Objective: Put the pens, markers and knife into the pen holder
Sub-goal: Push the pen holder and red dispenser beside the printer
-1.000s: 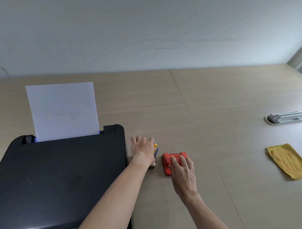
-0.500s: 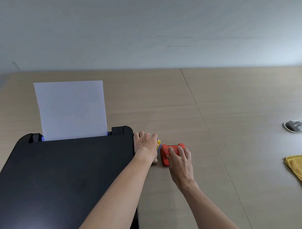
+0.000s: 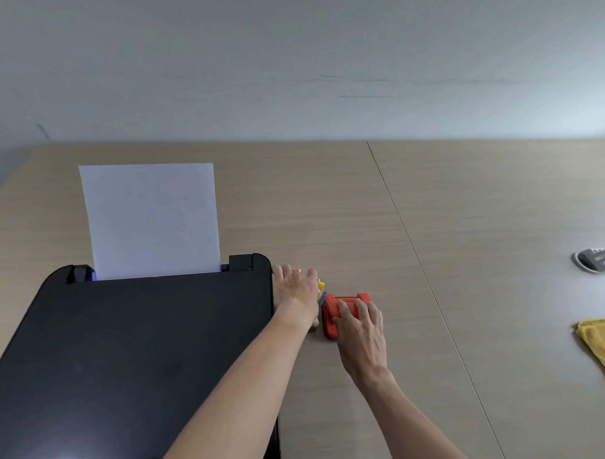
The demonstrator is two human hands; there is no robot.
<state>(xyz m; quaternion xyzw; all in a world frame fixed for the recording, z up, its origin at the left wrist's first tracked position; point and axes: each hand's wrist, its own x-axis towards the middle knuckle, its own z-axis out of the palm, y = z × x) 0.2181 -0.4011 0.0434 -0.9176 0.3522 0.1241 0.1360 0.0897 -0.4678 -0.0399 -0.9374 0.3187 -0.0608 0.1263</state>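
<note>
**A:** Start at the red pen holder: it lies on its side on the tabletop, just right of the black printer, long axis running from the person toward the far wall.

**B:** And the right hand sits flat on top of it, fingers draped forward over the body. They are spread rather than curled; whether they truly grip it I cannot tell.

**A:** Now the pens and markers. Only a sliver of yellow and blue peeks out, squeezed between the holder and the left hand.

**B:** That left hand covers the bundle from above, knuckles up, fingers reaching away from the person. What the fingertips clamp is hidden under the palm. No knife that I can pick out.

**A:** So here is the relation that matters: the bundle lies immediately left of the holder, nearly touching it, apparently parallel to it. The left hand is the nearer one to the pens; the right owns the holder.

**B:** My read: the holder needs standing up, or its mouth turning toward the bundle, before anything slides in. Where that mouth faces is not clear.

**A:** Further out, a sheet of paper stands in the printer's feed, and a yellow cloth and a grey object lie well apart at the right edge.
</note>
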